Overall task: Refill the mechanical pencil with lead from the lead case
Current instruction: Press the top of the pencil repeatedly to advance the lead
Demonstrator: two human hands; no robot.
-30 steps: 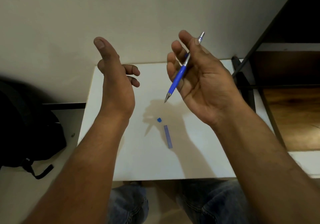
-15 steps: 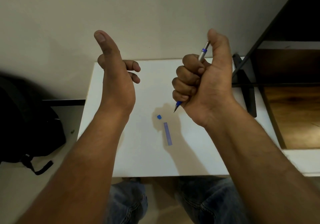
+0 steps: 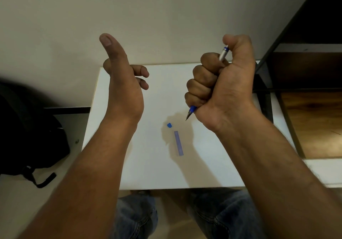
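Raised over the table (image 3: 148,164), the right hand (image 3: 220,90) fists the mechanical pencil (image 3: 223,53); the left hand (image 3: 124,83) holds nothing.
Right fingers curl tight round the barrel, thumb capping its silver end, tip downward. Left fingers bend loosely, thumb up. The slim translucent-blue lead case (image 3: 178,143) lies flat below, beside its cap (image 3: 169,125).

No text, brand or number can be read. Nothing legible is resolved on the mechanical pencil (image 3: 222,55) or the lead case (image 3: 178,143).
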